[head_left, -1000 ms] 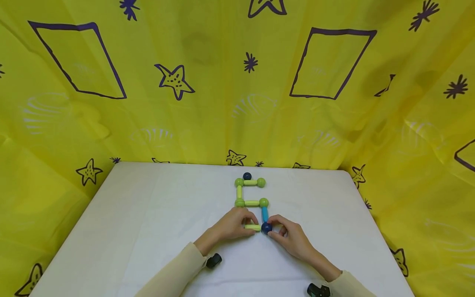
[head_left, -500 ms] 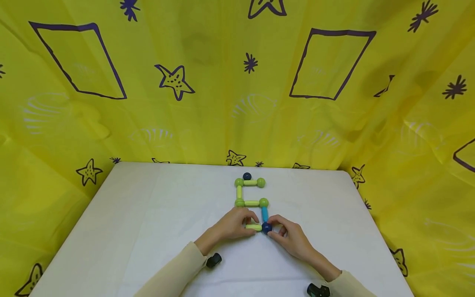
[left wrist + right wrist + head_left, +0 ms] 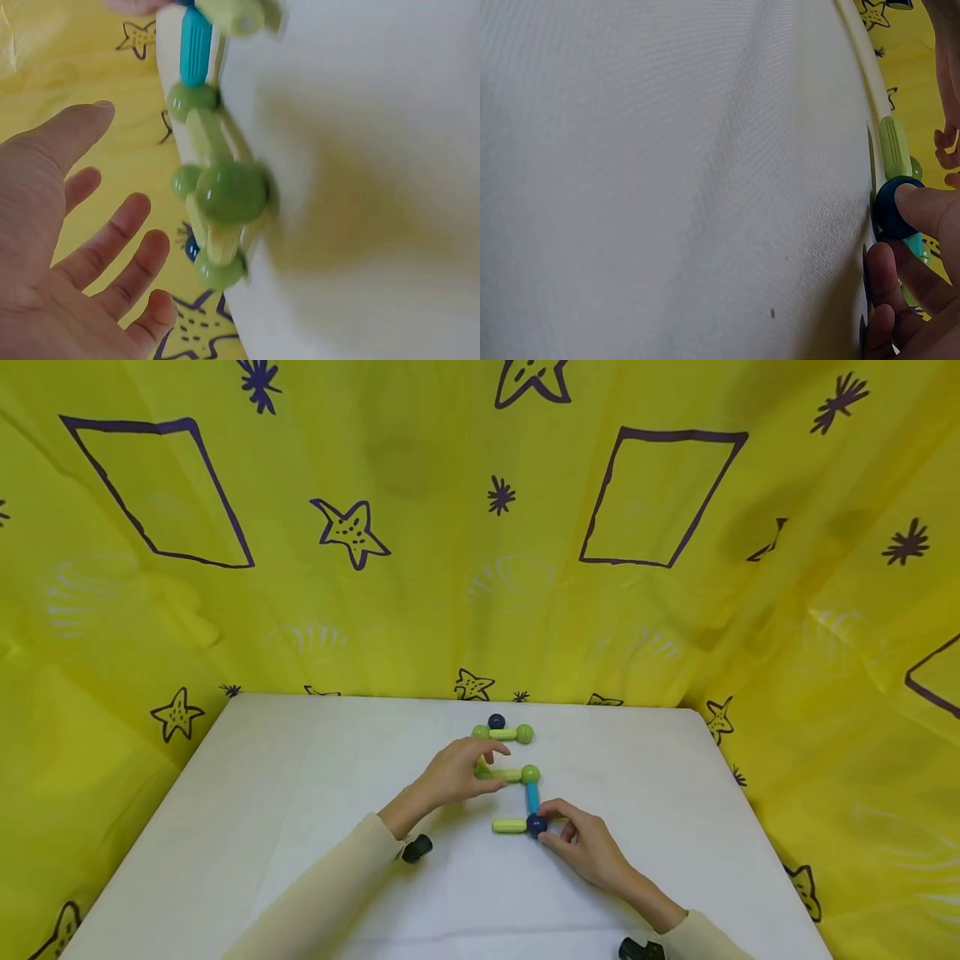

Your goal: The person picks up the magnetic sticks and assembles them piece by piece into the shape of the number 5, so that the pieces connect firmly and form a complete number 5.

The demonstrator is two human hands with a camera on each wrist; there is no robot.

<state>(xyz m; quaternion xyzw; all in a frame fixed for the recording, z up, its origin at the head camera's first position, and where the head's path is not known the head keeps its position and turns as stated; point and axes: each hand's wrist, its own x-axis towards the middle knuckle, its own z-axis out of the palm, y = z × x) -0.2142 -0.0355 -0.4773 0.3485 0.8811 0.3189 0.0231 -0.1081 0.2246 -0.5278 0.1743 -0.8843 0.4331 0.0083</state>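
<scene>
On the white table lies a chain of balls and rods. My right hand [image 3: 588, 846] pinches the dark blue ball [image 3: 536, 825] at its near right corner, thumb on it in the right wrist view. A light green rod [image 3: 509, 826] sticks out leftward from that ball, its left end free. A blue rod [image 3: 532, 797] runs from the ball up to a green ball [image 3: 530, 773]. My left hand [image 3: 459, 771] hovers over the chain's left side with fingers spread and nothing held. It hides the left upright rod in the head view; another green ball [image 3: 232, 193] shows beside it in the left wrist view.
A second dark blue ball [image 3: 497, 722] sits behind the far light green rod [image 3: 503, 735], which ends in a green ball [image 3: 524, 733]. A yellow patterned curtain [image 3: 420, 610] rises around the back and sides of the table [image 3: 315, 752].
My left hand has let go of the light green rod and moved up and away from it. That rod now stays against the dark blue ball. My right hand keeps its pinch.
</scene>
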